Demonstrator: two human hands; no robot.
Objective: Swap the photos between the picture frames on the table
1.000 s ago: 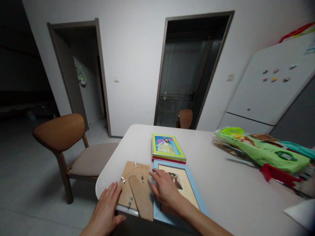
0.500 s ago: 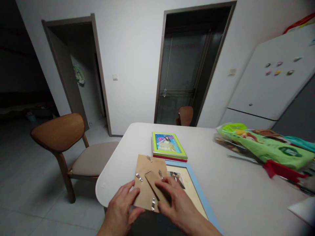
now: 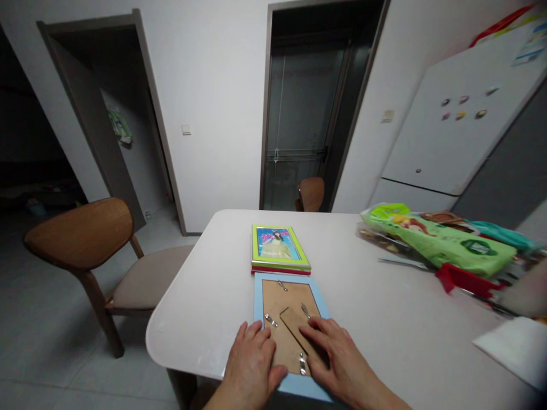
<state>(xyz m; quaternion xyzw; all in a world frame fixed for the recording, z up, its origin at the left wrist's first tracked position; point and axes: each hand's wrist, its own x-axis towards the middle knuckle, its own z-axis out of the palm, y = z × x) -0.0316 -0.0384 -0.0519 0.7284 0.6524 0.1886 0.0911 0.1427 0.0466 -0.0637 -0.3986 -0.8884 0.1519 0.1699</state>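
A light blue photo frame lies face down on the table in front of me. Its brown backing board sits within the frame's opening, with several metal clips and a fold-out stand leg on it. My left hand rests on the left side of frame and board, fingers stretched out and thumb on the board. Over the stand leg is my right hand, its thumb and fingers closed about the leg's edges. The palm hides part of the board's right side.
A green picture frame with a princess picture lies on a red item just beyond. At right are a green plastic package, a red-handled tool, a metal tool and white paper. A wooden chair stands left.
The backing board has moved down and right, from above the frame's left part into its opening. The blue frame now lies squarely under both hands. The printed photo inside is now covered. The view has shifted slightly.
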